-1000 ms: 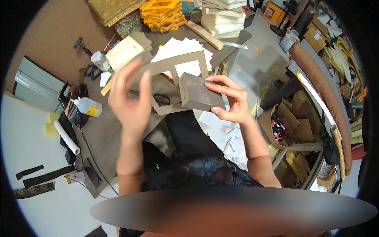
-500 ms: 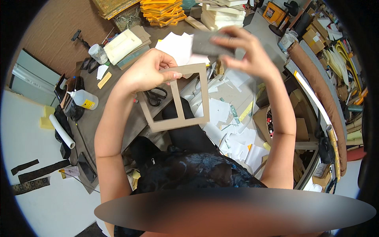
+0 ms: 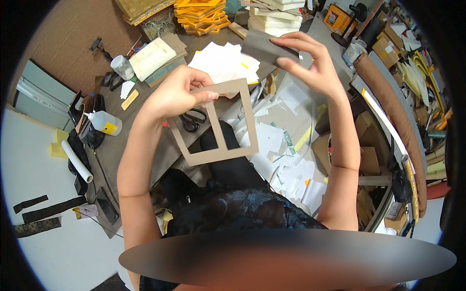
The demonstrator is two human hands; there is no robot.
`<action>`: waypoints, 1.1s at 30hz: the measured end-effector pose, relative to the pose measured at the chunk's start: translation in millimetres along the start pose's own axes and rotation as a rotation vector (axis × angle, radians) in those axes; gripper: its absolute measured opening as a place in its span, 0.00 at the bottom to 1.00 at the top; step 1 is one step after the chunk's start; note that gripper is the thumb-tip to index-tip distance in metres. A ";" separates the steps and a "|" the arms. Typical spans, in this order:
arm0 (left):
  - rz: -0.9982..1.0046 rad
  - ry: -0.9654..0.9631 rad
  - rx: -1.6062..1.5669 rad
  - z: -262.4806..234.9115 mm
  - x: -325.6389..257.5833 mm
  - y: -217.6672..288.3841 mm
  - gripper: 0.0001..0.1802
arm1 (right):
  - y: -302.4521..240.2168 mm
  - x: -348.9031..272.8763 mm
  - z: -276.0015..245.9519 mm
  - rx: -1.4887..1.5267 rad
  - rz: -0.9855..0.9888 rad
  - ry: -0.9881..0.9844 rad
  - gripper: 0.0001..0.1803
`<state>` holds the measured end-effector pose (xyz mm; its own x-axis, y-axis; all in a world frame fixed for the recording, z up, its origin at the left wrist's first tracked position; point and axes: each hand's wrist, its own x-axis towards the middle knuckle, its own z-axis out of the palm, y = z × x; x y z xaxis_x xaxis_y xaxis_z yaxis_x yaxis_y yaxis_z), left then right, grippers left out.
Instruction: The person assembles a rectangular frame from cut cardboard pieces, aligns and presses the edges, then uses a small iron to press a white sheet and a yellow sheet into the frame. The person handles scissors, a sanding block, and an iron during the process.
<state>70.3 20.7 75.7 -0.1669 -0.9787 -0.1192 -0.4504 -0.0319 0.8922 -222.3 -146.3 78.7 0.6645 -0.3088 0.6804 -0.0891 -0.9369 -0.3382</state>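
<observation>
Left hand (image 3: 177,94) pinches frame (image 3: 218,123) — right hand (image 3: 310,63) card (image 3: 262,47).

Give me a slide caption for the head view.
Left hand holds a cardboard frame; right hand lifts a grey card.

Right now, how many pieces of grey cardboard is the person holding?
2. A cardboard frame with two openings hangs from the left hand; a smaller solid grey piece is pinched in the right hand, raised above the desk.
</observation>
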 end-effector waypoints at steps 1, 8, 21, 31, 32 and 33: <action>0.025 0.016 -0.031 0.6 -0.2 -5.9 0.07 | -6.2 -5.0 8.8 0.227 0.144 0.039 0.27; 0.072 0.143 -0.310 22.0 4.9 -7.7 0.14 | -32.6 -38.4 76.4 0.889 0.327 0.080 0.25; 0.202 0.247 -0.619 29.2 3.1 -34.2 0.17 | 11.7 -28.5 43.5 0.265 0.186 -0.153 0.28; 0.224 0.214 -0.657 30.5 0.2 -33.8 0.19 | 12.2 -22.1 35.8 -0.065 0.124 0.063 0.28; 0.215 0.216 -0.659 34.7 2.2 -30.4 0.19 | -4.0 -19.7 39.2 -0.004 0.009 0.063 0.28; 0.195 0.225 -0.660 39.5 -0.4 -29.2 0.19 | -22.0 -12.8 44.3 0.070 -0.103 0.061 0.28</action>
<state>48.8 30.0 32.5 0.0263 -0.9949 0.0977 0.2043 0.1010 0.9737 -196.0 -114.4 48.6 0.6209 -0.2226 0.7516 0.0308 -0.9511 -0.3072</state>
